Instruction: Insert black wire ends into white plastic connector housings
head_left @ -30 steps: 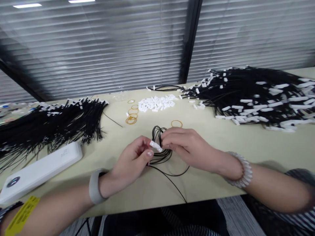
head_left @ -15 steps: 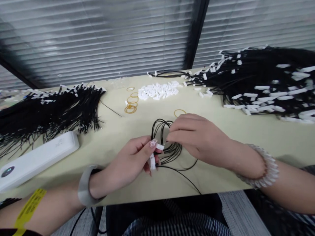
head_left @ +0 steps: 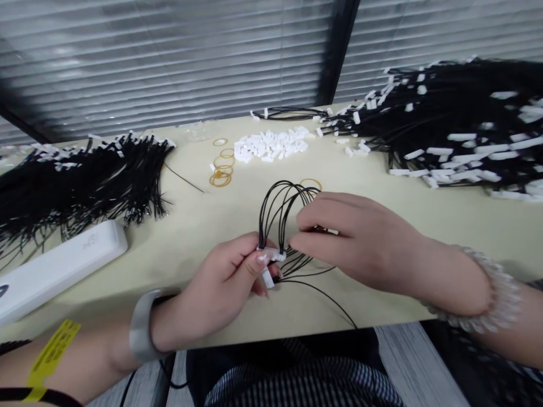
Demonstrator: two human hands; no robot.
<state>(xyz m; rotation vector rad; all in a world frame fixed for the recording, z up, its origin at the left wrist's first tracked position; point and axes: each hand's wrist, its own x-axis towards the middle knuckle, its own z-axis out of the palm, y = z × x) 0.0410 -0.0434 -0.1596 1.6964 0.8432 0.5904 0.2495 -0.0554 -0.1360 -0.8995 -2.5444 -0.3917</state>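
My left hand [head_left: 224,282] is closed, with thumb and fingers pinching a white plastic connector [head_left: 275,255]. A second white connector [head_left: 267,277] hangs below it against the fingers. Several thin black wires [head_left: 263,206] rise from the upper connector and arch over to the right. My right hand [head_left: 360,243] is closed in a pinch just right of that connector, fingertips close to its end. A black wire appears gripped there, though its tip is hidden by the fingers. One loose wire [head_left: 326,294] trails toward the table's front edge.
A heap of small white connectors [head_left: 271,145] lies mid-table beside yellow rubber bands [head_left: 220,178]. Piles of black wires stand left [head_left: 106,186] and right [head_left: 449,113]. A white power bank [head_left: 63,271] lies at left. Another rubber band [head_left: 311,182] sits behind my right hand.
The looped wires now arch higher above my left hand, and the upper connector has turned to show its length. My right hand has shifted slightly right, still pinched near the connector.
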